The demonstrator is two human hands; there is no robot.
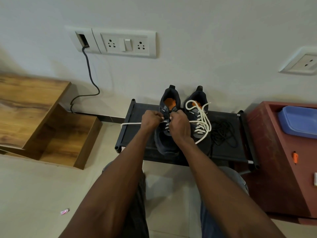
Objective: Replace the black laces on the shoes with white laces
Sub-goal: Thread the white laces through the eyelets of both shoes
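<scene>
Two dark shoes with orange insoles stand side by side on a low black rack (223, 152). The right shoe (199, 110) is threaded with a white lace whose loose ends lie over it. Over the left shoe (167, 145), my left hand (151, 120) and my right hand (179, 125) each pinch the white lace (131, 124) at the upper eyelets. One end of that lace stretches left past the rack's edge. White crossings show between my hands. Removed black laces (223, 133) lie in a tangle on the rack to the right of the shoes.
A brown wooden shelf unit (42, 117) sits on the floor at left. A dark red cabinet (277, 160) with a blue plastic tray (300, 121) stands at right. Wall sockets (125, 42) and a black cable (91, 79) are behind. My knees are below the rack.
</scene>
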